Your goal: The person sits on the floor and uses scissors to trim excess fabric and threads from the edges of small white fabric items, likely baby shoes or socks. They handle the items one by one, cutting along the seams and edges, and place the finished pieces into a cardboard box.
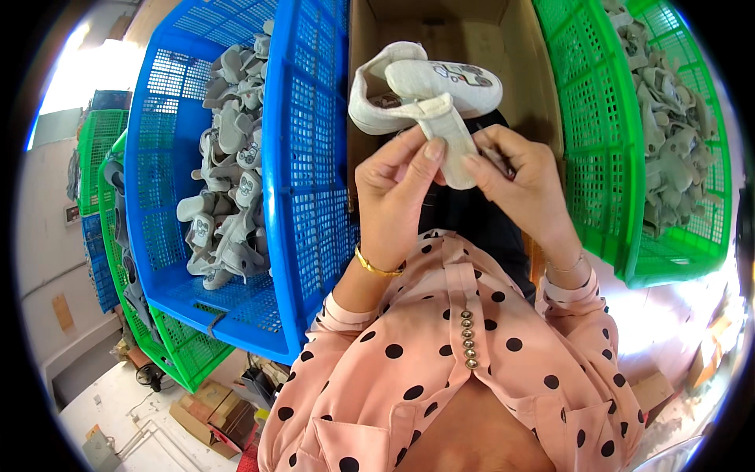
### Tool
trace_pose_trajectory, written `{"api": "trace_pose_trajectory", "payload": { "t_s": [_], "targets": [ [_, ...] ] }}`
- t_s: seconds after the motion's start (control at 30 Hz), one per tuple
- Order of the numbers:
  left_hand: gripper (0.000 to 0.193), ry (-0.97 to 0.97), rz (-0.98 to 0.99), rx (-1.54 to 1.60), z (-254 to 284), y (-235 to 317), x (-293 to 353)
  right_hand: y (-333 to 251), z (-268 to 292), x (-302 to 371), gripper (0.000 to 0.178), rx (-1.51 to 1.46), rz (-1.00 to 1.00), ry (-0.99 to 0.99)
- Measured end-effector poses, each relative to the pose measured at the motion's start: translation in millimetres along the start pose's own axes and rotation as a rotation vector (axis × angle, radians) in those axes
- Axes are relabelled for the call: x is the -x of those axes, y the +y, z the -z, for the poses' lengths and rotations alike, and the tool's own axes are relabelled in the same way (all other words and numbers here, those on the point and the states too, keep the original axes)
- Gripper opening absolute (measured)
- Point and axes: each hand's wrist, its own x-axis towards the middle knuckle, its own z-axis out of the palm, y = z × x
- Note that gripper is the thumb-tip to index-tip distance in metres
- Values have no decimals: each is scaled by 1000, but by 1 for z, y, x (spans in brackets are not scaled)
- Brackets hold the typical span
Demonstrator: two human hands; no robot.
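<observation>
A pale fabric shoe upper hangs before me, with a dark printed design on its rounded toe and a strap reaching down toward my chest. My left hand is closed, pinching the strap's left edge between thumb and fingers. From the other side, my right hand grips the strap near its lower end. A small dark, metallic-looking thing shows among the right fingers; its kind is unclear. Beyond the upper lies the inside of a brown cardboard box.
To my left stands a blue plastic crate with a pile of similar uppers. A green crate at my right holds more grey pieces. Further green crates and cardboard are at the lower left.
</observation>
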Motion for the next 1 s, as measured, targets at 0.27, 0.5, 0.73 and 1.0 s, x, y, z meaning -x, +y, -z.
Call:
{"api": "trace_pose_trajectory", "payload": {
  "t_s": [0.27,0.5,0.73,1.0],
  "targets": [
    [30,7,208,74,4,4,4,20,-7,2,24,317,499,-37],
    [18,18,393,114,13,-3,-4,21,4,11,35,574,538,-106],
    [7,126,35,110,2,1,3,-3,11,18,43,604,346,90],
    [4,130,-33,27,0,3,11,-15,15,4,43,988,545,232]
  ]
}}
